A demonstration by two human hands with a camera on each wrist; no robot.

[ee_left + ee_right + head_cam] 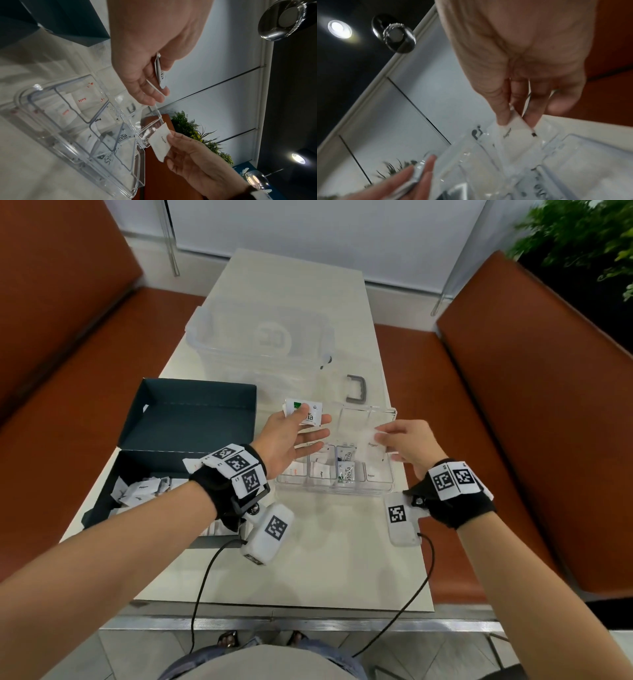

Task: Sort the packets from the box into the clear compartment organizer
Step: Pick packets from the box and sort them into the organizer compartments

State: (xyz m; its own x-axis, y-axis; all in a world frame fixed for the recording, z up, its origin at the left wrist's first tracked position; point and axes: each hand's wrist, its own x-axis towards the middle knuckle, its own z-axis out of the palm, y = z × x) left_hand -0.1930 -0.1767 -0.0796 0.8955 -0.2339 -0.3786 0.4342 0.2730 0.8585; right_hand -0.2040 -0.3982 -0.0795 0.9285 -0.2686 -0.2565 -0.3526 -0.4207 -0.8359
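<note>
The clear compartment organizer [388, 489] lies on the table with its lid up; several front cells hold salt, pepper, stevia and sugar packets. My left hand [313, 422] hovers over its left side, thumb pinning stevia packets [306, 414] against the fingers. My right hand [383, 436] pinches a white sugar packet [370, 448] above the right-hand cells. In the left wrist view the stevia packets [161, 73] sit edge-on in the left hand [154, 86], and the sugar packet [160, 143] hangs beyond the organizer [77, 135]. In the right wrist view, thumb and finger nip the sugar packet [515, 136].
A dark open box [164, 419] with several loose white packets [140, 491] stands at the left of the table [308, 559]. A clear plastic bin [260, 337] and a grey handle [357, 388] lie behind. Orange benches [513, 405] flank the table.
</note>
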